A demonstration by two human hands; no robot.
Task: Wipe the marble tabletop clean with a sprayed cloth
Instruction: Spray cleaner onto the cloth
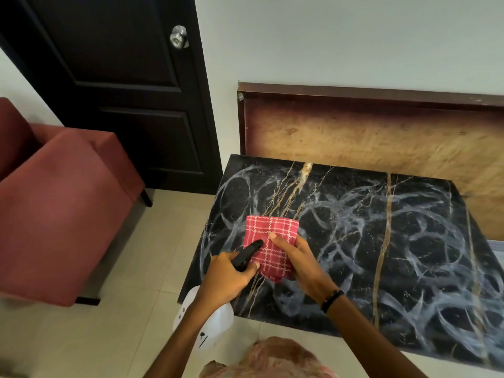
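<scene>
A black marble tabletop [409, 241] with gold veins carries white swirling smear marks over most of its surface. My right hand [300, 266] holds a folded red checked cloth [268, 241] above the table's near left part, thumb on top of the fabric. My left hand [226, 276] grips a spray bottle [204, 327] by its black trigger head. The black nozzle points at the cloth and nearly touches it. The bottle's white body hangs below my wrist, beside the table's left edge.
A red upholstered armchair [60, 208] stands to the left on the tiled floor [122, 336]. A dark door [122, 91] is behind it. A wooden board [381, 137] leans on the wall behind the table. Pinkish patterned clothing [272, 358] shows at the bottom.
</scene>
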